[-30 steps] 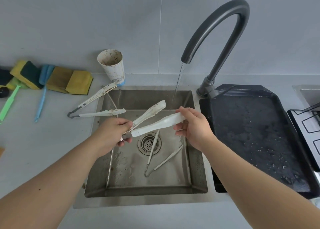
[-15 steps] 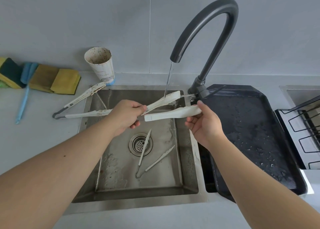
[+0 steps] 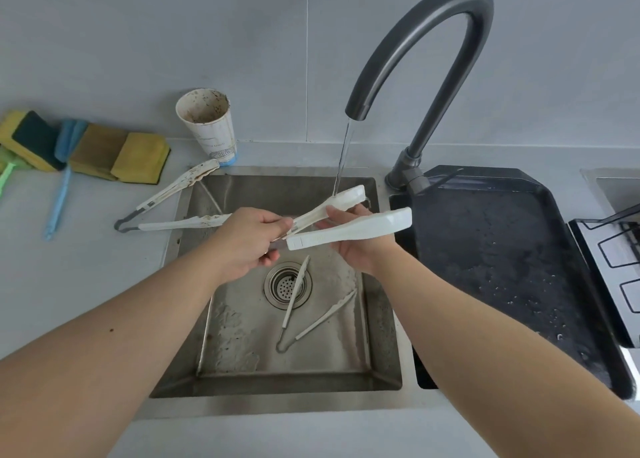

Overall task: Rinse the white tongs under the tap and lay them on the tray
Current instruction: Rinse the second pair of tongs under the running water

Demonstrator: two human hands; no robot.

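Both hands (image 3: 242, 241) hold white tongs (image 3: 349, 229) (under running tap (image 3: 415, 59)).

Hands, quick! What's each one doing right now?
Left hand: closed, gripping the tongs at the hinge end.
Right hand: closed, fingers pinching the far tong arm under the water.

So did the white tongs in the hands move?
Yes. The white tongs moved back and right, from above the drain toward the tap; the water now hits their far arm.
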